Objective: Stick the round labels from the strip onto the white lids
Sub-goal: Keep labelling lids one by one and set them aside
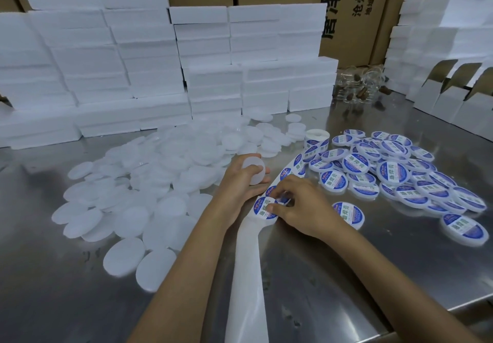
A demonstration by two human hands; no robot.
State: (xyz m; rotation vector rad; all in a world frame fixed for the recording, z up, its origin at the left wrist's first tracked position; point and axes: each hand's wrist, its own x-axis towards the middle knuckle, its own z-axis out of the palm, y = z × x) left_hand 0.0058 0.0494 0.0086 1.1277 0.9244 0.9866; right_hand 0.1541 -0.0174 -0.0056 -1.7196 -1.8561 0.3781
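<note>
White foam blocks (112, 57) are stacked along the back left of the steel desk (333, 270), and in front of them lies a wide heap of plain white lids (149, 182). Toward the middle, the left hand (240, 182) grips one plain lid (253, 169) on edge, thumb across its face, just above the label strip (289, 166). The strip runs from a small roll (316, 140) down toward the person, and its bare white backing (248, 276) trails off the near edge of the view. The right hand (298, 204) rests on the strip, its fingers curled and pinching at a round blue-and-white label (265, 208). To the right sits a pile of labelled lids (394, 174). Folded white cartons (453, 97) stand at the far right.
</note>
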